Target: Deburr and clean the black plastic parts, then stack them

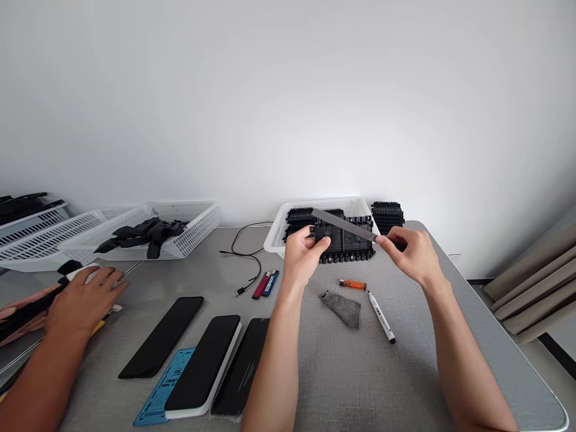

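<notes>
L hand [303,255] pinches blk plastic block [351,243], R hand [414,255] pinches grey strip [344,224] in front of it, wht basket [273,243] behind.

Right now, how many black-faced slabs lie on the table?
3: left slab, middle slab over the blue packet, right slab partly behind wearer's left arm; more may hide.

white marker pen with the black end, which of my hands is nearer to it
Right. Your right hand is above and slightly right of the white marker pen in the picture; your left hand is farther, up and well to its left.
</notes>
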### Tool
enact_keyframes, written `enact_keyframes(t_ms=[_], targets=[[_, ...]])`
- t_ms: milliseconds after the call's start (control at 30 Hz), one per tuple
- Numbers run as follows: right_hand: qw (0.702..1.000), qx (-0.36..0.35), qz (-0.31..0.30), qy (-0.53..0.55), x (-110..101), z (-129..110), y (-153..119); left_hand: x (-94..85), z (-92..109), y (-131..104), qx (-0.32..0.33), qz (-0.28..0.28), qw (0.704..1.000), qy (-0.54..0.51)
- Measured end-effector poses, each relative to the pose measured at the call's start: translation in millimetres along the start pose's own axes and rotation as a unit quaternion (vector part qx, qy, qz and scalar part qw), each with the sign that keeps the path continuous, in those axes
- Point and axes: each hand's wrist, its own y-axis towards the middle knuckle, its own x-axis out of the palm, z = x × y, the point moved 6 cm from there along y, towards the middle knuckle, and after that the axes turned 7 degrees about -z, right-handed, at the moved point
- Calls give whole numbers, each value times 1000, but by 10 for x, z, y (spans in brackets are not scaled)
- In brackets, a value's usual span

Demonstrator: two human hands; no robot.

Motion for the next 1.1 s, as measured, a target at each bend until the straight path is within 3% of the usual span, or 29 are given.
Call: enact_keyframes(t_ms=[133,333,500,700,933,1100], targets=[[1000,-17,-9,1,45,-70,5,-10,14,-13,4,6,1000,6],[1000,14,21,15,-74,70,11,-64,7,-3,-12,19,1000,-5],[1000,-7,3,26,-30,-7,9,-49,45,-6,3,13,1000,-12],[998,22,30,44,-93,203,52,-102,48,6,-8,46,999,-17],[998,18,16,50,-90,131,18,-117,94,-9,4,46,998,-32],[996,34,37,70,-155,222,20,-135,101,-9,-3,51,998,-30]])
